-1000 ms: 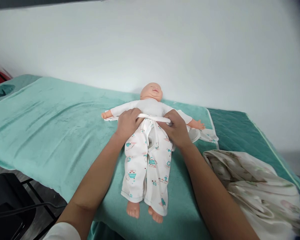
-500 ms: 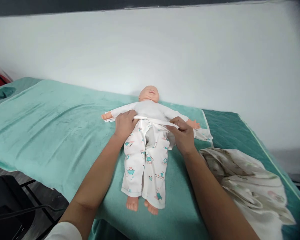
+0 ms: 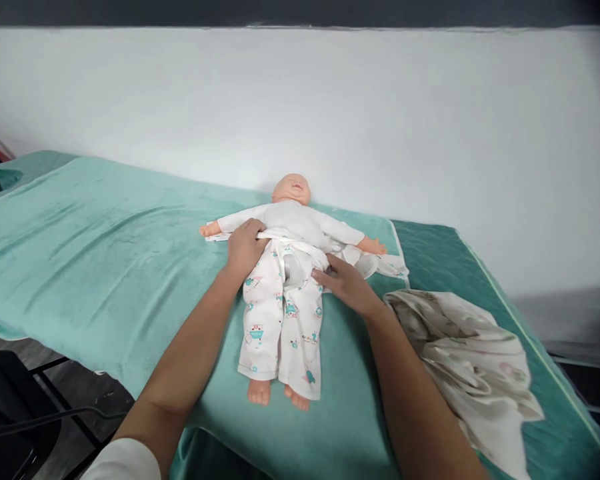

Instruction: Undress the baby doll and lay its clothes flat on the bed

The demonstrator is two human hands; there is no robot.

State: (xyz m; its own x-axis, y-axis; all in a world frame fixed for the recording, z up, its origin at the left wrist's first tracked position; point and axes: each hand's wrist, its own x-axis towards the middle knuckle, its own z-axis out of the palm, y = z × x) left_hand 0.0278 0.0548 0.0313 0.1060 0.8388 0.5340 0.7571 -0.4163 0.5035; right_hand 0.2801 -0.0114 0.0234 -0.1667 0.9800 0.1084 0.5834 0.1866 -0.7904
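Two hands at one doll, recorded as follows.

Change since a second ago: both hands then gripped the white waistband of the printed trousers (image 3: 283,313) and held it stretched flat across the doll's belly. Now the right hand (image 3: 347,285) has let the band go and come down to the hip on the right side, fingers spread and lying flat on the cloth, pinching nothing. The left hand (image 3: 245,245) keeps its place at the waist on the left side, fingers curled into the band, pinching it. The band no longer runs taut; it sags toward the right. Judged from this, the pulling-up of the trousers is about done and the work has passed to smoothing and settling the cloth.

Item: baby doll (image 3: 291,220), lying on its back, head toward the far wall, arms out to left and right, bare feet toward the near edge. White long-sleeved top; white trousers with small teal and red prints, reaching the ankles, slightly rumpled at the crotch. Soft cloth over a firm body.

Location: middle of a massage bed (image 3: 105,253) covered in a mint-green towel, against a white wall.

Adjacent: a crumpled patterned blanket (image 3: 470,353) near right; a small printed cloth (image 3: 393,268) beneath the doll's arm on the right side.
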